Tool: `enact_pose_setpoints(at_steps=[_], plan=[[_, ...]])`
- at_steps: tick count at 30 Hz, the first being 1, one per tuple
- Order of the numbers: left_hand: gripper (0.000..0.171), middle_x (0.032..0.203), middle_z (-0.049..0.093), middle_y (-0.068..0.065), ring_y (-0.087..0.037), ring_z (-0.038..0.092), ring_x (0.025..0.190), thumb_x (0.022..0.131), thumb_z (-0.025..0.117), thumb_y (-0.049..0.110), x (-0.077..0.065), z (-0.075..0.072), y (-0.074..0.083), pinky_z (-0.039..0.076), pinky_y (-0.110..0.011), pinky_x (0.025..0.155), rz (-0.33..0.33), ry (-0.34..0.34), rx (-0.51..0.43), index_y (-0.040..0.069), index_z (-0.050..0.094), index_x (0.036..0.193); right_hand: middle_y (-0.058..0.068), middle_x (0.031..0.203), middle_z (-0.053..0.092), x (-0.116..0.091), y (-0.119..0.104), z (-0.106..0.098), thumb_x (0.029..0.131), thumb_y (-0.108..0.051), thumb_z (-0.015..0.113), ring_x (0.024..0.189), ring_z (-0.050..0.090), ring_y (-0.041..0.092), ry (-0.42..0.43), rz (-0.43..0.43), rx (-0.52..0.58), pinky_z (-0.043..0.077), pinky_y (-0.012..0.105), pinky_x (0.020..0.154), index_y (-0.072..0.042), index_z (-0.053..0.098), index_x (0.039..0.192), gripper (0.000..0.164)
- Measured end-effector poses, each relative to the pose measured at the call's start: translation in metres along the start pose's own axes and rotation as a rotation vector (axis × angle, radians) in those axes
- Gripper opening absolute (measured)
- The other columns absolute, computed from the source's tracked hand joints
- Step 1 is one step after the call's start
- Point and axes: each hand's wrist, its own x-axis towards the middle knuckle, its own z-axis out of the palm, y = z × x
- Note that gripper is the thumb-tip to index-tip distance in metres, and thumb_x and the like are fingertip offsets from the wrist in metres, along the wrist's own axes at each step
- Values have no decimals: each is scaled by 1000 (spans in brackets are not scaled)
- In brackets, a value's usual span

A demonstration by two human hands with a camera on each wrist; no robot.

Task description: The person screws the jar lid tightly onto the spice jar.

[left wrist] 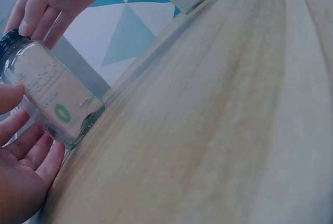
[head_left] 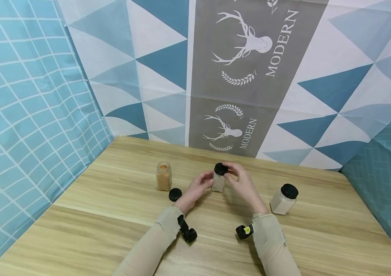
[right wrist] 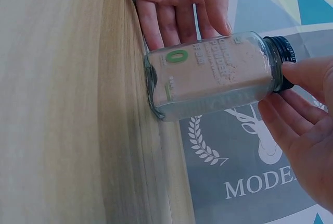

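A glass spice jar (head_left: 218,183) of pale powder stands upright on the wooden table, its label carrying the word POWDER and a green ring. My left hand (head_left: 198,188) holds the jar's left side, thumb on the near face and fingers behind it. The thumb and fingertips of my right hand (head_left: 242,184) pinch the black lid (head_left: 221,169), which sits on the jar's neck. Close up, the right wrist view shows the lid (right wrist: 284,63) between the right thumb and fingers, and the left hand (right wrist: 174,5) at the glass body.
An uncapped jar (head_left: 164,179) of orange-brown granules stands to the left. Its side of the table also has a loose black lid (head_left: 175,194). A capped jar (head_left: 283,199) of pale contents is to the right. Patterned cloth (head_left: 161,76) hangs behind the table (head_left: 95,214).
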Motion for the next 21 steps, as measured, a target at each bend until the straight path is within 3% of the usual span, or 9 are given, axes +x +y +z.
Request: enact_pose_setpoints(at_steps=[6,9,21], plan=[[43,133,45,-20,-32,43,121,94,49,14,10,-2,-18,39,-41,99,16,12,-21,-3,40,133,20,120,54,4,29,4,85,4,58,108,55,34,6,-9,5,45,43,93,3,54,119,34],[44,133,45,-17,-29,43,121,93,51,16,16,-2,-27,38,-40,100,9,19,-25,1,41,133,17,121,55,5,33,4,86,1,58,107,56,31,-1,-10,-32,46,41,93,-1,54,120,34],[43,131,48,-14,-28,45,121,92,53,14,15,-1,-28,37,-40,101,1,33,-20,4,43,132,14,120,57,4,34,2,87,-2,57,104,58,28,-24,30,-85,45,41,93,-4,55,121,34]])
